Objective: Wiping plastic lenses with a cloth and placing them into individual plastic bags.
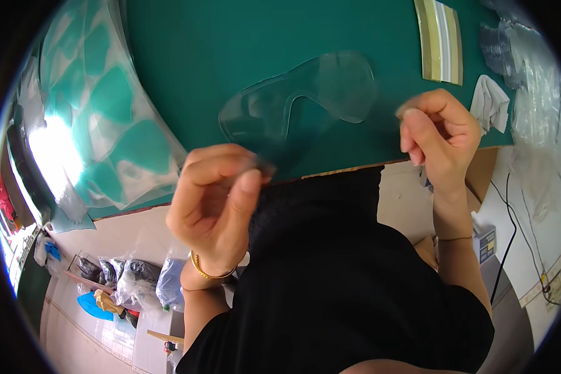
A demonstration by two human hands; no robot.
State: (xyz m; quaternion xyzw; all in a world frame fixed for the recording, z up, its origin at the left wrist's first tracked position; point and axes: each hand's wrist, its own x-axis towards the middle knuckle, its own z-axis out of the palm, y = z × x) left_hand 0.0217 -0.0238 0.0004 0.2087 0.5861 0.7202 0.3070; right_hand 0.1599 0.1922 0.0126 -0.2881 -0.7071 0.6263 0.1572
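A clear, goggle-shaped plastic lens (305,100) is held up above the green mat (230,43). My left hand (215,199) pinches its lower left end between thumb and fingers. My right hand (439,134) pinches the right side, apparently at a thin transparent film along the lens edge; the fingertips hide the exact contact. Both hands hover over the mat's near edge, above my dark-clothed lap.
A stack of clear lens sheets (100,106) lies on the mat's left. Striped strips (441,40) sit at top right beside a white cloth (489,103) and crumpled clear plastic (530,75). Bags (137,280) lie on the tiled floor at lower left; a black cable (505,243) hangs right.
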